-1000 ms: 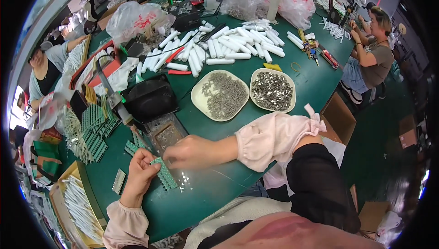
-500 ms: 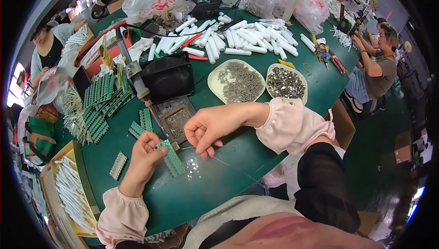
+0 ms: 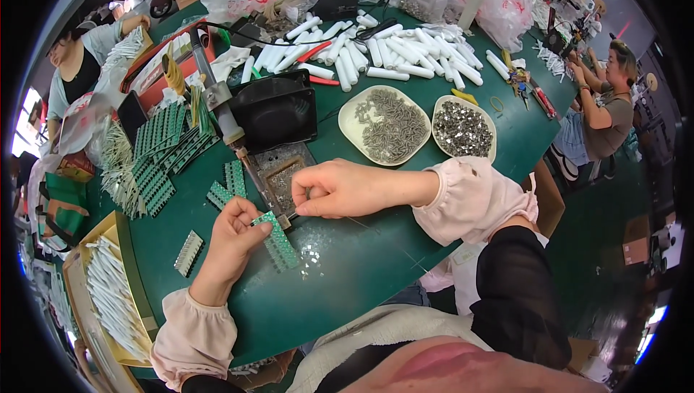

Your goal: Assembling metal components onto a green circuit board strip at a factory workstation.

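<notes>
My left hand [image 3: 235,238] grips the upper end of a green circuit board panel [image 3: 280,247] between thumb and fingers, its lower end just above the table. Right beside the panel's top is the tip end of a soldering iron [image 3: 249,169] that slants down on a fixed mount. My right hand [image 3: 336,189] is closed in a pinch near that tip, with a thin solder wire [image 3: 359,224] trailing from it to the lower right. The wire's front end is hidden by the fingers. Several small shiny metal pieces [image 3: 312,257] lie beside the panel.
Beyond my right hand stand a dish of small springs [image 3: 394,129] and a dish of metal pieces [image 3: 463,127]. White tubes [image 3: 426,53] are heaped behind. More green panels [image 3: 159,133] lie left, above a yellow box [image 3: 123,248] of white sticks. Two people work nearby.
My right hand has lifted slightly away from the panel and turned, its fingers drawing into a tighter pinch. The solder wire has shifted right with it. My left hand keeps the panel by the iron.
</notes>
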Demonstrator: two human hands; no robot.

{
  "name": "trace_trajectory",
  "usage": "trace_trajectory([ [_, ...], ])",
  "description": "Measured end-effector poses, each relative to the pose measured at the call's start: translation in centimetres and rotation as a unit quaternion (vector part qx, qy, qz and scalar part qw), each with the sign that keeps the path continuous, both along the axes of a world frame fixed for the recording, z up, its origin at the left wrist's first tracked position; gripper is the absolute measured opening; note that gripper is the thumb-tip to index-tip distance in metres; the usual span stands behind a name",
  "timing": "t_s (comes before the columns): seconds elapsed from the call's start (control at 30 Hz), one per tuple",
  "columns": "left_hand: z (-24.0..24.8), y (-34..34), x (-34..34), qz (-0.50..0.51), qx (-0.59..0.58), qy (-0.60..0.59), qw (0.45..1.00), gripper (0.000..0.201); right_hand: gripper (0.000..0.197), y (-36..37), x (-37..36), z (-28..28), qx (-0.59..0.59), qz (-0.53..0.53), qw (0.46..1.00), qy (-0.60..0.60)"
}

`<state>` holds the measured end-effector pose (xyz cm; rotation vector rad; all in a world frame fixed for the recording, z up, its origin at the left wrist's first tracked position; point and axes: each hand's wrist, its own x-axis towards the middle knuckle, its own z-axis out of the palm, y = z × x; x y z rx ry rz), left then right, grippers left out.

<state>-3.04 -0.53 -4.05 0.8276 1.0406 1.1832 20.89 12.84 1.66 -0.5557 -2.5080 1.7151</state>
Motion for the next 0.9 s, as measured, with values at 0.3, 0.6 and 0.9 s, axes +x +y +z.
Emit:
trace_trajectory([
  [0.3,0.3,-0.1,0.3,0.006,-0.020,0.001,1.000,0.026,0.018,-0.5,0.5,0.0,0.045,-0.038,0.998,0.025],
  [0.6,0.0,-0.1,0.3,0.007,-0.020,0.006,1.000,0.027,0.018,-0.4,0.5,0.1,-0.028,0.023,0.999,-0.012],
  [0.9,1.0,0.0,0.4,0.041,-0.105,-0.020,0.993,0.024,0.017,-1.1,0.4,0.1,0.035,-0.016,0.999,0.023],
])
